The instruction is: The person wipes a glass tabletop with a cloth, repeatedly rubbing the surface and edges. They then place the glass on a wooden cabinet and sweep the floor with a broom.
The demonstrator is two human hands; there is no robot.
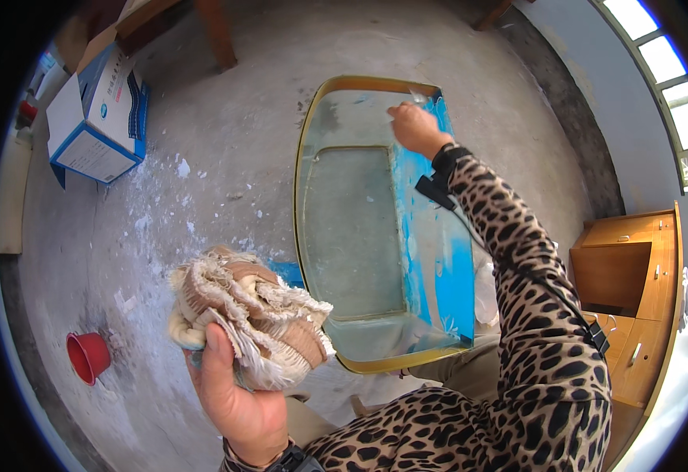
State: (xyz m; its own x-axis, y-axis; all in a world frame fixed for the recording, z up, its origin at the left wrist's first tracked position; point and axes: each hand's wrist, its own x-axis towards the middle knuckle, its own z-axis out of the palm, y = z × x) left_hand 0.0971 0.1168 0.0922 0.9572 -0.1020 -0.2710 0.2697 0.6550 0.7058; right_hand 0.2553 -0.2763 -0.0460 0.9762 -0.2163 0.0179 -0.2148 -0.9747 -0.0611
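My left hand (238, 389) grips a crumpled bundle of frayed cream and tan cloth (261, 321), with the thumb pressed against its near side. In front of me stands a glass fish tank (350, 236) with gold-coloured trim and a curved side. Patchy blue film (456, 283) covers its right panel, with bare streaks in it. My right hand (415, 127) is over the tank's far right corner, fingers curled. A small translucent scrap (419, 96) shows just beyond its fingers; whether they hold it is unclear.
A printed white-and-blue cardboard box (105, 124) sits open at the upper left. A red plastic bucket (89, 357) is at the lower left on the stained concrete floor (214, 141). On the right are a wooden cabinet (627, 283) with drawers and a window (657, 65).
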